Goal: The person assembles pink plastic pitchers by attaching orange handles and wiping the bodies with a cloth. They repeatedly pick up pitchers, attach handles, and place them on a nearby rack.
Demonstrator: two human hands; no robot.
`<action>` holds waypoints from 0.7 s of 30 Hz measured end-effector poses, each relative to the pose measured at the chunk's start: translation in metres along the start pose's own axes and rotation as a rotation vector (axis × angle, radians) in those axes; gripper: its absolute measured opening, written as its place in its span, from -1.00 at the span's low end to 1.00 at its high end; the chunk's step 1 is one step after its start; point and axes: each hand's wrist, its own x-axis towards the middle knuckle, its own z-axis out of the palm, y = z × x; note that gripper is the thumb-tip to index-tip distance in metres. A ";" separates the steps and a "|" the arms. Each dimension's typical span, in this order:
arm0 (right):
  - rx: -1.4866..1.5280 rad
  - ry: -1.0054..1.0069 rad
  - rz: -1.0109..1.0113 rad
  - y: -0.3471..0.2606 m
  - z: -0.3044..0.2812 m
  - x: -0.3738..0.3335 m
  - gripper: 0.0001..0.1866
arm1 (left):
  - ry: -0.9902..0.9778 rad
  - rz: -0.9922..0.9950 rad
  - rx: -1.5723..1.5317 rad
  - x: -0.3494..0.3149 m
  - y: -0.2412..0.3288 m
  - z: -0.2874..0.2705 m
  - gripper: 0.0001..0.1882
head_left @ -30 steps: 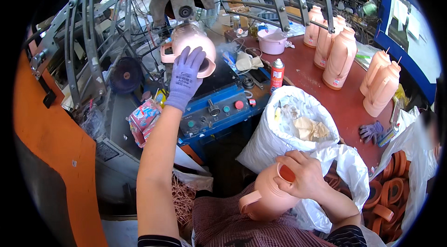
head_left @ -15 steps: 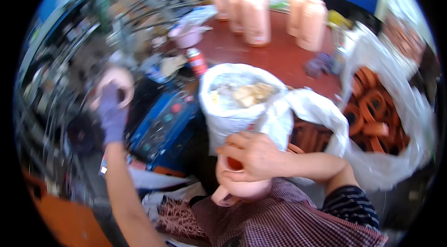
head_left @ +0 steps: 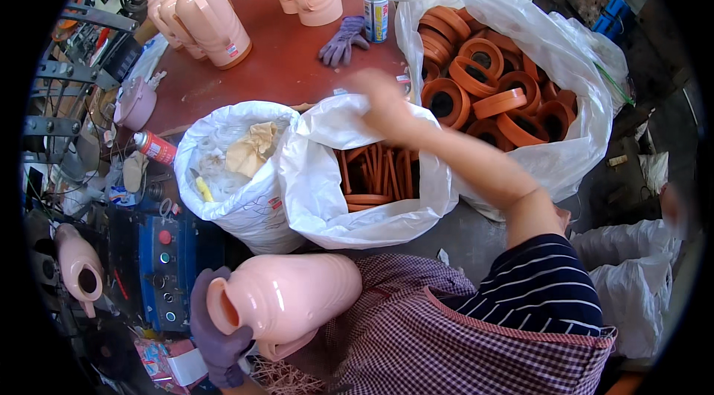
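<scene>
A glossy pink plastic jug (head_left: 290,294) with a handle lies tilted against my apron, its mouth facing left. Around the neck is my left hand (head_left: 219,324) in a purple glove, closed on it. My bare right hand (head_left: 383,106) is stretched forward over the far rim of a white sack (head_left: 312,205) by the red table; motion smears its fingers. Inside that sack are several thin orange-brown plastic rings (head_left: 375,172). Another pink jug (head_left: 78,261) sits at the far left among dark machine parts.
Pink jugs (head_left: 204,19) stand on the red table (head_left: 279,71), along with a purple glove (head_left: 343,42) and a spray can (head_left: 375,19). A plastic bag (head_left: 595,138) of orange-brown collars is on the right. A scrap sack (head_left: 238,224) and a blue button panel (head_left: 160,268) are left.
My left hand has left the pink jug at the far left and now grips the one on my lap. My right hand has let go of that jug and reached forward. The view has swung right.
</scene>
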 end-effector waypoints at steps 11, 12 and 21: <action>-0.677 -0.189 0.548 0.148 -0.068 -0.032 -0.44 | 0.347 0.038 0.094 -0.072 -0.065 -0.059 -0.08; -0.601 -0.091 0.400 0.111 -0.056 -0.010 -0.44 | 0.479 -0.044 -0.004 -0.088 -0.078 -0.067 -0.14; 0.797 -1.575 -0.018 -0.162 0.062 -0.083 -0.60 | 1.043 -0.249 -0.558 -0.218 -0.169 -0.047 -0.54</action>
